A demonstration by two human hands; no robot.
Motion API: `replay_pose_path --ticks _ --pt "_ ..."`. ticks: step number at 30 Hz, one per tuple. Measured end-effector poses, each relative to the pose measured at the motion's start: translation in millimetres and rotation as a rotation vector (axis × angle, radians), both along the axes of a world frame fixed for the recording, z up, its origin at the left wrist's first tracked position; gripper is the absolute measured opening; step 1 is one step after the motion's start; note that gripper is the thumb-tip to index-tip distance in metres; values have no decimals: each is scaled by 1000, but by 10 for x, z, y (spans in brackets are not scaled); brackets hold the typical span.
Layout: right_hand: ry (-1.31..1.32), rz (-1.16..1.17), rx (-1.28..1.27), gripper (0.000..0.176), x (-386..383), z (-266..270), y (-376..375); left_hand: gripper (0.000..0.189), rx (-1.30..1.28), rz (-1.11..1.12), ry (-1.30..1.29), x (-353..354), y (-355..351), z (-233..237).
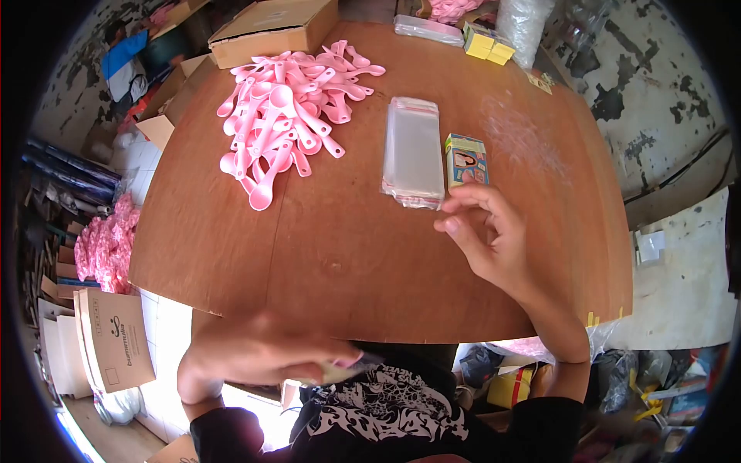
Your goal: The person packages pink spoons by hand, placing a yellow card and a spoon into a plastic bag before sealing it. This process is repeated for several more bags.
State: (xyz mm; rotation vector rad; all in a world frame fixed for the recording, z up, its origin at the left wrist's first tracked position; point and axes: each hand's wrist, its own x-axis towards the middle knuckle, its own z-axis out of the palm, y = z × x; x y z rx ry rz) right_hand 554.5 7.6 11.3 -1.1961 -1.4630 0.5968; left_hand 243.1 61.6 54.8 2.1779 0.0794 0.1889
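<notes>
My right hand (490, 231) hovers over the table with thumb and fingers bent and apart, nothing visible between them. Just beyond its fingertips lie a small printed box (466, 158) and a stack of clear plastic bags (413, 150). My left hand (266, 351) is in front of my chest, below the table's near edge, smeared by motion. Its fingers are closed around a small thing, pale with a dark end (359, 363), too blurred to name. Pink plastic scoops (282, 116) lie in a loose heap on the left half of the table.
A brown wooden table (332, 262) spreads before me. At its far side are a cardboard box (272, 31), another pack of clear bags (428, 30), yellow boxes (488, 44) and a clear plastic roll (523, 29). Cartons (116, 339) and pink wrap (109, 245) stand at left.
</notes>
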Motion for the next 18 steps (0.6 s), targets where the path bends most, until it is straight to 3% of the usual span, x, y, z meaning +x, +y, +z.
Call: replay_pose_path --ticks 1,3,4,6,7,8,9,11,12,13,15,17,18 --pt "3 -5 -2 24 30 42 29 34 71 -71 137 -148 -85 -63" --pt "-452 -42 67 23 105 95 108 27 -37 9 333 -382 -240 -373" --pt "-554 -69 175 17 121 29 194 24 -90 129 507 -449 -267 -513" --pt "-653 -78 202 15 227 -92 308 19 120 367 585 -828 -259 -1069" --pt "-755 -82 234 13 263 -112 368 27 417 423 666 -1241 -258 -1466" --pt "-752 -79 235 13 278 -106 434 39 324 534 770 -1314 -227 -1421" --pt "-803 -46 216 11 292 -97 504 39 323 538 773 -1419 -262 -1513" --pt "-854 -17 199 9 298 -56 615 49 465 559 1029 -1599 -368 -1770" --pt "-904 17 85 7 277 -12 657 50 317 504 1126 -1360 -371 -1544" --pt "-953 52 -30 6 261 18 694 50 317 505 1127 -1207 -393 -1465" --pt "-973 62 -37 5 261 20 777 48 30 321 881 -957 -434 -1351" --pt "-996 77 -46 5 263 2 834 40 -49 112 685 -640 -443 -1070" --pt "-959 84 -31 6 269 -9 853 40 -52 116 681 -507 -432 -898"
